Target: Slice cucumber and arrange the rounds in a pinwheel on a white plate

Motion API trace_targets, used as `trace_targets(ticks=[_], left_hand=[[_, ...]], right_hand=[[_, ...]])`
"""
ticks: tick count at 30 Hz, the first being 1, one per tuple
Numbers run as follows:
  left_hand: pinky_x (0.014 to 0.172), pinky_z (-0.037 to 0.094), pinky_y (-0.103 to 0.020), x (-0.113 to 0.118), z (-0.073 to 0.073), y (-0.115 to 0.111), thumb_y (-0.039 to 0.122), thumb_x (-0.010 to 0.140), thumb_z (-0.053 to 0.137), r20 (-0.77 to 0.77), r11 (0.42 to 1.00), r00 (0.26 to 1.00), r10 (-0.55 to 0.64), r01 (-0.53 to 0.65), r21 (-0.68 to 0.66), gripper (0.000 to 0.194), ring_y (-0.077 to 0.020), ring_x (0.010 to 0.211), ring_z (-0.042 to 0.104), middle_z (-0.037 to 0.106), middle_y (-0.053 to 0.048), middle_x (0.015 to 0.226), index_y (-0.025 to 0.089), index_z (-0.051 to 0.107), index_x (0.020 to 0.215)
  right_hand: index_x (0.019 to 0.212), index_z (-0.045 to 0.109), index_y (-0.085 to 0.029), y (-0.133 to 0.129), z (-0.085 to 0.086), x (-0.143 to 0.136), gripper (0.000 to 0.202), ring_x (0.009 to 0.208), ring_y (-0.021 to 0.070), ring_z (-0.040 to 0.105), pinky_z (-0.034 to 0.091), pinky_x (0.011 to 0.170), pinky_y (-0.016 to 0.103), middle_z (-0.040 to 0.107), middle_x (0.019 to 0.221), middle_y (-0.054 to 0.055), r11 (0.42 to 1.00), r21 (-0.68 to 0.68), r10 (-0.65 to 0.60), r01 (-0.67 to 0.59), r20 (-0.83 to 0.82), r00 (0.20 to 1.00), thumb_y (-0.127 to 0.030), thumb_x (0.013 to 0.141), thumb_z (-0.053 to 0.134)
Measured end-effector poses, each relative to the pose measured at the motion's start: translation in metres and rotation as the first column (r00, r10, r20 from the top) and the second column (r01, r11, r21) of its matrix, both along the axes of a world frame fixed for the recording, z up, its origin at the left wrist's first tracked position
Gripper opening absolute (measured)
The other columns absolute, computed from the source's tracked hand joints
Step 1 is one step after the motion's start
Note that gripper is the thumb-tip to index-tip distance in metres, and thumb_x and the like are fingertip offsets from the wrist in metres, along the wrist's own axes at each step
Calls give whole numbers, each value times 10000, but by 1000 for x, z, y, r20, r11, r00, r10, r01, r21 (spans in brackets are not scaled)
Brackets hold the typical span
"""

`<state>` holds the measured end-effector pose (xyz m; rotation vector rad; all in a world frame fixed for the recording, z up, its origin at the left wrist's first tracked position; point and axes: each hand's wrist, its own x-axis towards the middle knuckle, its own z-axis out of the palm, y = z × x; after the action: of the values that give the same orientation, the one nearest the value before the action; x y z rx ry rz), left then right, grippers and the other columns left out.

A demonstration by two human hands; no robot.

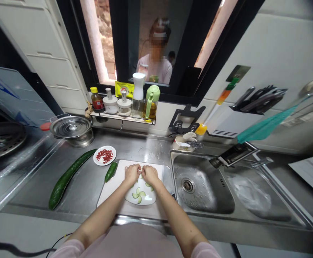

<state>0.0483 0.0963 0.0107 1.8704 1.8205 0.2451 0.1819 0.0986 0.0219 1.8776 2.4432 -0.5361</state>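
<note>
Left hand (133, 175) near right hand (149, 174) over plate (149, 199), within edges of cutting board (112, 195).

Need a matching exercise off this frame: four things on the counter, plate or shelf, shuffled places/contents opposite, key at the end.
Column 1
1. cucumber slices
2. long cucumber
3. small round plate
4. yellow-capped bottle

Column 2
A. on the narrow shelf
B. bearing small red pieces
C. on the larger white plate
D. on the steel counter, to the left of the small round plate

Pairs: 1-C, 2-D, 3-B, 4-A
</note>
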Motion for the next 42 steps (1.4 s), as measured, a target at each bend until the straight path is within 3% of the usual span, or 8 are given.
trace_targets(ticks=[16,21,26,33,38,42], left_hand=[[886,312,-371,-3,-1,-3,227,865,484,-6,999,1000,-20,21,30,199,-227,1027,577,692,-52,1021,248,678,900],[887,327,-359,-10,4,-7,199,846,489,68,996,995,79,-81,36,217,-221,1031,582,702,-39,1025,257,680,933],[874,345,-332,-23,10,-17,267,854,513,154,973,963,219,-228,44,197,-201,988,597,706,-19,1010,267,673,969],[867,358,-312,-40,14,-28,308,845,546,212,935,921,326,-348,72,197,-178,907,611,707,0,927,262,671,989],[867,367,-299,-59,16,-30,338,847,547,265,884,870,417,-456,104,207,-171,874,611,696,5,877,255,666,994],[845,380,-280,-74,16,-29,360,854,543,281,857,839,466,-506,92,229,-161,862,616,697,4,879,250,655,1021]], right_hand=[[994,630,-213,1,0,3,209,909,177,589,323,698,250,681,1017,65,999,-28,-27,26,-35,999,-221,901,444],[994,635,-207,-1,1,9,216,891,169,586,311,680,241,682,997,59,997,-10,-71,70,-90,993,-227,899,442],[1034,632,-200,-4,3,13,245,909,168,574,324,708,237,673,1032,65,994,3,-109,111,-133,985,-232,917,419],[1028,638,-215,-13,6,10,244,964,159,560,348,789,221,658,1055,50,998,38,-35,43,-197,980,-224,914,423],[1006,642,-210,-21,11,11,242,955,168,562,363,800,231,670,1019,44,989,68,-106,134,-316,943,-247,899,428],[958,650,-199,-31,12,19,261,820,166,576,384,724,235,672,905,38,975,81,-149,204,-438,887,-291,877,420]])
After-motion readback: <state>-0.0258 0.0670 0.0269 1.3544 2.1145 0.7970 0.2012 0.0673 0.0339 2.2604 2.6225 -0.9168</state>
